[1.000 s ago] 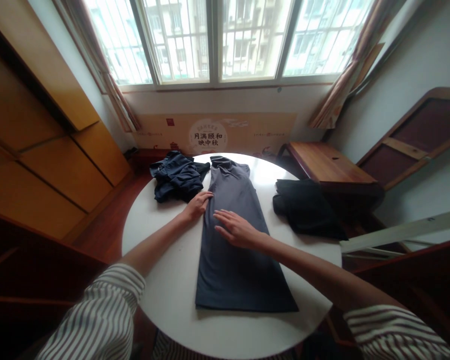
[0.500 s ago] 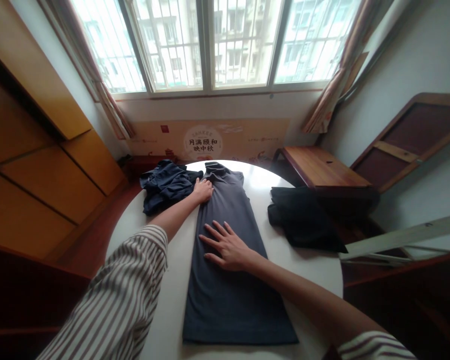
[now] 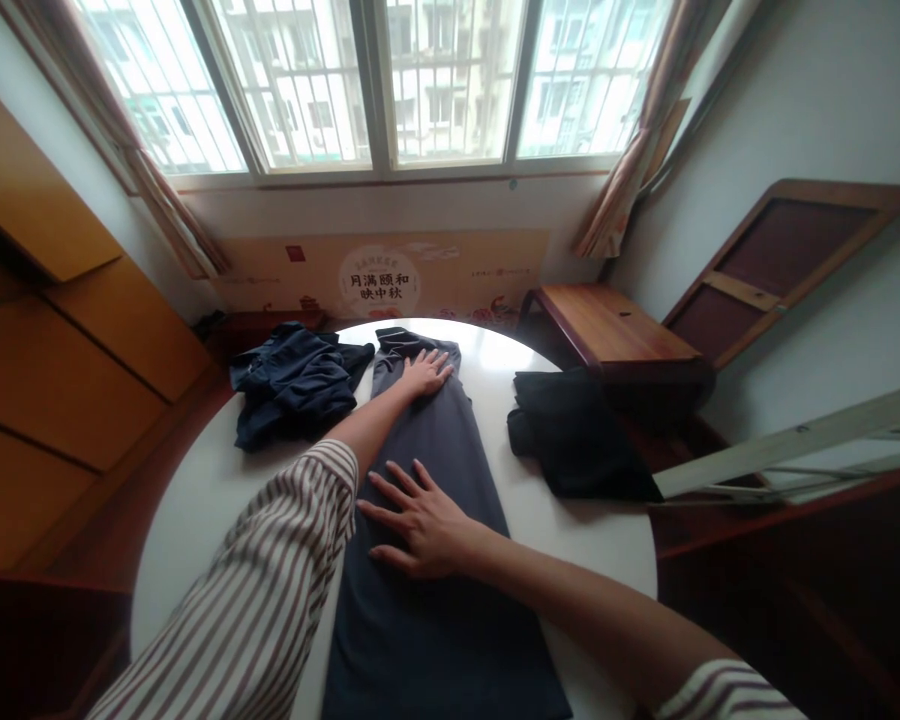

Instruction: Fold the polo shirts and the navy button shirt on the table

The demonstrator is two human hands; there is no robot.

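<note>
A long pair of dark grey-blue trousers [image 3: 450, 640] lies lengthwise on the round white table [image 3: 187, 540], its waist end at the far edge. My left hand [image 3: 426, 373] rests flat near the waist end, fingers spread on the cloth. Closer to me, my right hand [image 3: 424, 525] is pressed palm down on the middle of the legs, its fingers also spread. Neither hand grips anything. The near end of the trousers runs out of the bottom of the view.
A crumpled heap of navy clothing [image 3: 296, 380] lies at the table's left. A folded black garment [image 3: 574, 430] is at the right, overhanging the edge. Beyond stand a wooden side table [image 3: 607, 325] and, at left, yellow-brown cabinets [image 3: 120, 350].
My left hand has moved from the trousers' left edge across to the right, onto the cloth near the waist. My right hand stays on the legs. The view has shifted right.
</note>
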